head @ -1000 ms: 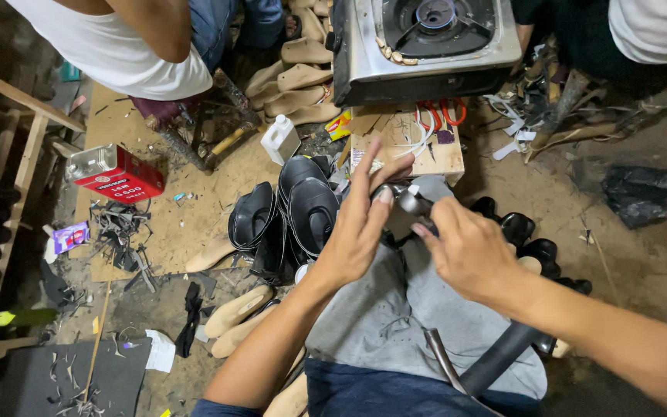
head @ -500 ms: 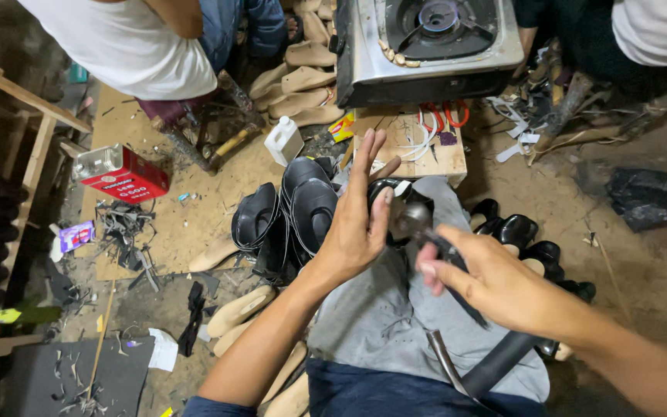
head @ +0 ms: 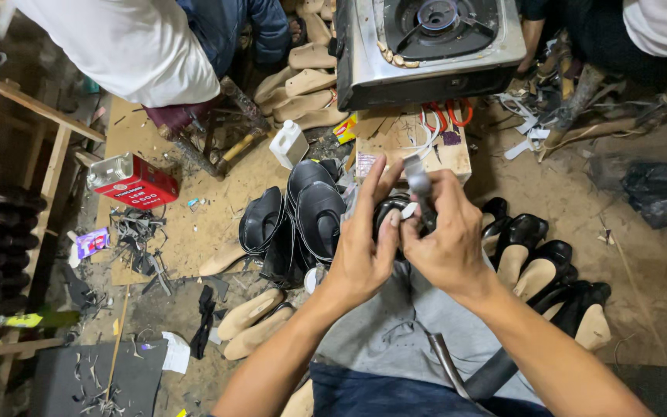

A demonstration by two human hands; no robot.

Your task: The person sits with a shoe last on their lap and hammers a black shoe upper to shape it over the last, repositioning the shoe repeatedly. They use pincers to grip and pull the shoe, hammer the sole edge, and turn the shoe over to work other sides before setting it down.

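A black shoe [head: 392,210] rests on my lap, over grey cloth [head: 395,332]. My left hand [head: 366,247] cups it from the left, fingers spread upward over its side. My right hand [head: 448,239] grips a small grey metal tool [head: 418,181], its handle sticking up above my fingers, with the tip pressed against the shoe's top. Both hands touch over the shoe, which they mostly hide.
Black shoes [head: 303,216] stand left of my lap; several more on tan lasts [head: 542,270] lie right. A gas stove [head: 426,42] sits on a wooden box ahead. A red tin [head: 133,181], a white bottle [head: 289,143], loose wooden lasts [head: 252,320] and another person [head: 140,46] are nearby.
My right hand came back up from the lower right and now holds the tool against the shoe. My left hand stayed on the shoe, its fingers closing in a little.
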